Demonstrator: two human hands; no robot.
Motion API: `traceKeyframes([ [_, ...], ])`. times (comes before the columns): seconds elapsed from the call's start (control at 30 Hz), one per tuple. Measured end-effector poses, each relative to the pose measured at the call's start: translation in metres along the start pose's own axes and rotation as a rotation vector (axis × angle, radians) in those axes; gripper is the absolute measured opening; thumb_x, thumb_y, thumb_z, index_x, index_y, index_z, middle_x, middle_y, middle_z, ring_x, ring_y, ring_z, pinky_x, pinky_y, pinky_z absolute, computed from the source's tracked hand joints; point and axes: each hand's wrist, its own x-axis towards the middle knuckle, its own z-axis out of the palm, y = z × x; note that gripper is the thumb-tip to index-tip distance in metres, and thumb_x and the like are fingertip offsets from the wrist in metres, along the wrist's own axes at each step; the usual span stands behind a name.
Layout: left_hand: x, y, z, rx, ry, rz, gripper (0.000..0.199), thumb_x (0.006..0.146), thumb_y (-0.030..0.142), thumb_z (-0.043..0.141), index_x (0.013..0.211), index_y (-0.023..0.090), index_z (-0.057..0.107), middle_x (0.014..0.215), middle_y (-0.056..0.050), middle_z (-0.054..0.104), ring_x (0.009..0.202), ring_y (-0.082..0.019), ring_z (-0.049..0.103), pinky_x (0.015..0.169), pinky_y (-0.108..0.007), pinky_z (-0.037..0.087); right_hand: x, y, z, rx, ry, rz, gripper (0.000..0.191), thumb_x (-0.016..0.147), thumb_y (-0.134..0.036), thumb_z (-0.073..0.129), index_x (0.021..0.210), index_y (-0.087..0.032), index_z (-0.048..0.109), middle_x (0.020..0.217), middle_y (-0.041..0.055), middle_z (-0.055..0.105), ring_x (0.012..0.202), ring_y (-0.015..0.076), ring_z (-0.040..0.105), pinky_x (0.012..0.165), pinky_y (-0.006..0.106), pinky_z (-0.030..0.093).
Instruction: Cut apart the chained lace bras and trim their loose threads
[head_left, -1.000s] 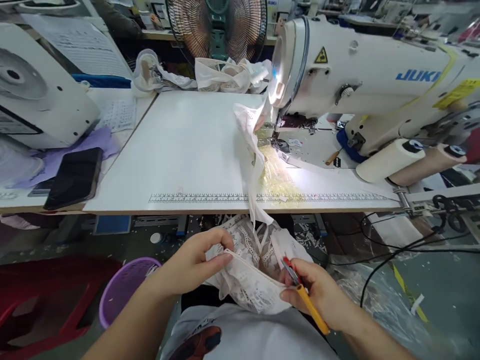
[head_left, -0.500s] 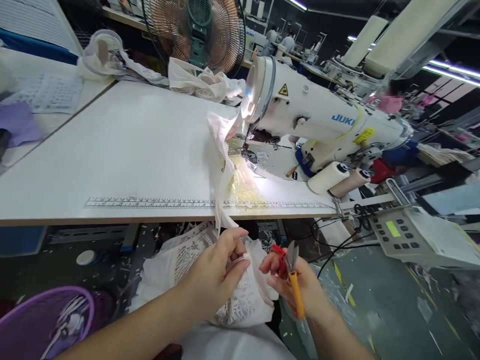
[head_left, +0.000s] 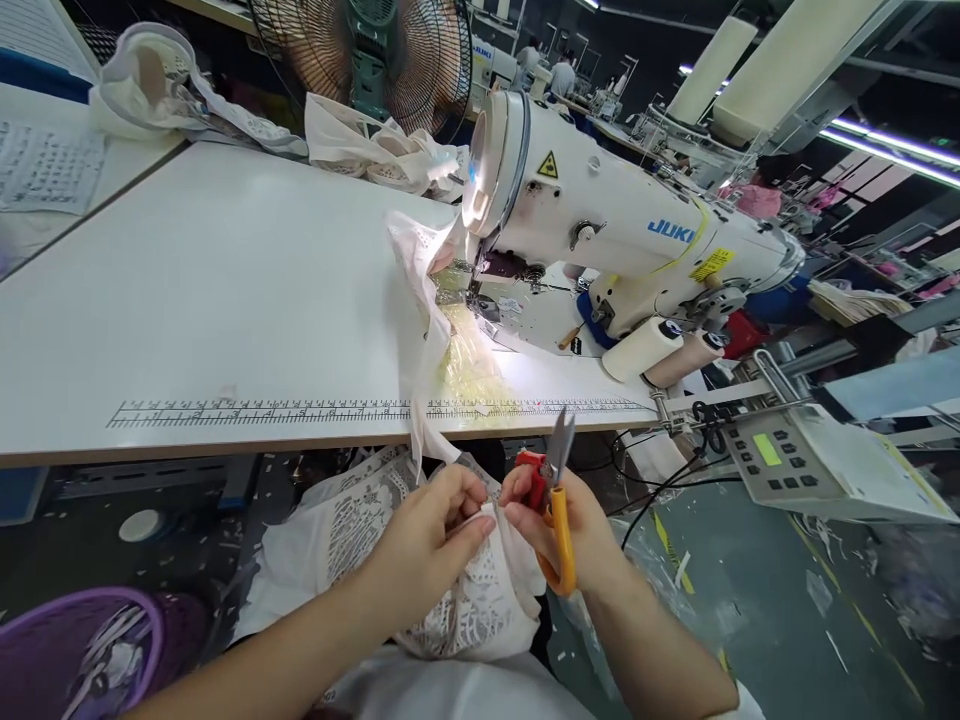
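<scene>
A white lace garment (head_left: pixel 360 525) lies across my lap, and a strip of it runs up over the table edge toward the sewing machine (head_left: pixel 592 190). My left hand (head_left: pixel 439 525) pinches the garment's edge between thumb and fingers. Close by on the right, my right hand (head_left: pixel 574 525) grips scissors (head_left: pixel 559 500) with one red and one orange handle, their blades pointing up and away from the cloth. Its thumb and index finger come to the garment's edge beside my left fingertips; whether they grip the cloth I cannot tell.
On the white table (head_left: pixel 247 290), a printed ruler runs along the front edge. Thread cones (head_left: pixel 641 350) and a control box (head_left: pixel 810 465) stand at the right. A fan (head_left: pixel 367 60) and more white garments (head_left: pixel 375 150) are at the back. A purple basket (head_left: pixel 154 630) sits lower left.
My right hand has moved left and up to meet my left hand at the cloth, bringing the scissors along. My left hand keeps its pinch. The view has shifted slightly.
</scene>
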Motion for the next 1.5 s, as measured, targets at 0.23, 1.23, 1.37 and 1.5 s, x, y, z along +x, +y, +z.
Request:
traceKeyframes([
  [0.23,0.004,-0.001,0.005,0.083,-0.003,0.089,0.011,0.081,0.022,0.047,0.091,0.02,0.043,0.064,0.005,0.043,0.057,-0.012,0.044,0.052,-0.024,0.038,0.006,0.005,-0.005,-0.087,-0.044,0.11,0.024,0.07,-0.032,0.07,0.076,-0.019,0.051,0.071,-0.0006,0.054,0.062,0.0129,0.049,0.058,0.027,0.042],
  [1.23,0.019,0.013,-0.016,0.0,-0.084,-0.25,0.02,0.069,0.035,0.054,0.058,0.018,0.051,0.045,0.009,0.031,0.04,-0.007,0.023,0.037,-0.02,0.018,-0.017,0.012,-0.039,-0.539,-0.5,0.117,0.057,0.076,-0.075,0.03,0.067,-0.02,0.039,0.059,-0.003,0.039,0.05,0.0101,0.035,0.045,0.024,0.028],
  [1.37,0.019,0.013,-0.014,0.018,-0.08,-0.219,0.022,0.069,0.036,0.054,0.058,0.018,0.049,0.048,0.008,0.033,0.042,-0.008,0.027,0.039,-0.021,0.021,-0.018,0.015,-0.038,-0.562,-0.438,0.145,0.058,0.073,-0.077,0.034,0.063,-0.02,0.033,0.057,-0.0042,0.035,0.05,0.0091,0.029,0.044,0.023,0.024],
  [1.5,0.018,0.015,-0.008,0.067,0.007,-0.206,0.024,0.068,0.034,0.052,0.052,0.019,0.044,0.048,0.007,0.032,0.043,-0.008,0.027,0.041,-0.021,0.021,-0.019,0.016,-0.037,-0.617,-0.411,0.182,0.057,0.072,-0.076,0.038,0.064,-0.02,0.033,0.058,-0.0044,0.035,0.051,0.0089,0.028,0.044,0.023,0.022],
])
